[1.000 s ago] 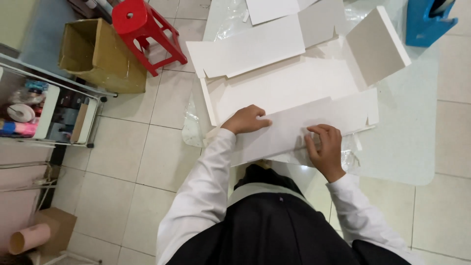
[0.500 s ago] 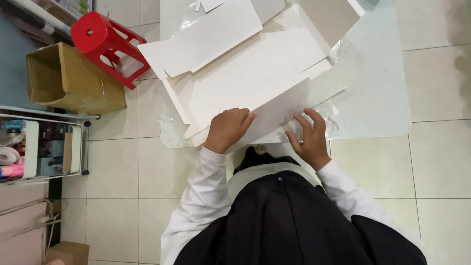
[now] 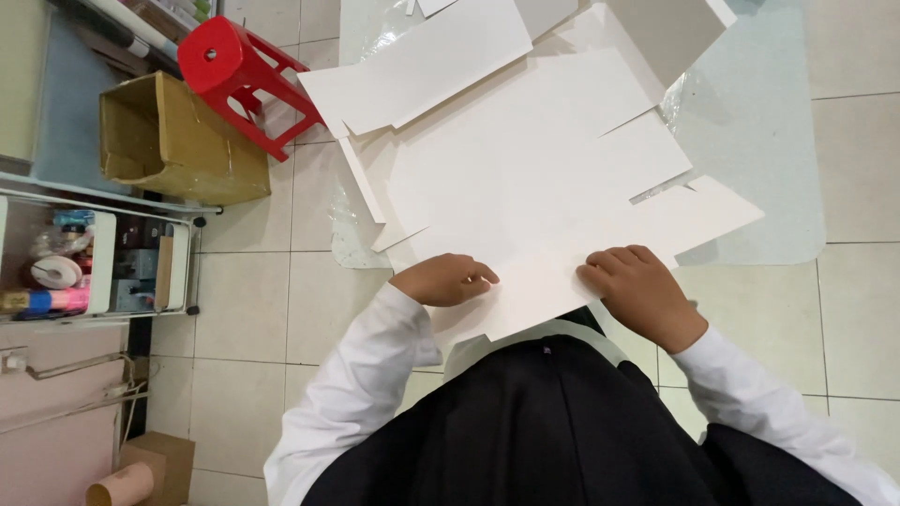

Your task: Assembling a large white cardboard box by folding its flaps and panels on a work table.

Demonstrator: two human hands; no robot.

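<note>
Both hands press down on the near flap of a large white cardboard sheet [image 3: 534,178] that lies unfolded on the floor. On the flap's left part, the left hand [image 3: 442,279] has its fingers curled together, knuckles up, the fingertips touching the card. On the right part, the right hand [image 3: 637,292] lies flatter, fingers close together and bent over the card's surface, pinning it down; whether the thumb reaches under the edge cannot be told. Neither hand is closed around anything; both simply bear on the sheet.

That near flap [image 3: 600,253] is a long panel running from the person's lap out to the right, its far corner pointing toward the right edge of a clear plastic mat [image 3: 759,122] spread under the cardboard. Beyond the flap the sheet opens into a broad middle panel with cut slits, and further flaps stand at the far side, one tilted up at the top right. White sleeves cover both arms, and dark clothing fills the bottom of the view.

Left of the cardboard, on the tiled floor, a red plastic stool [image 3: 239,80] stands just beside an open brown box [image 3: 173,141]. Further left is a white shelf trolley [image 3: 94,267] holding rolls of tape and small items.
</note>
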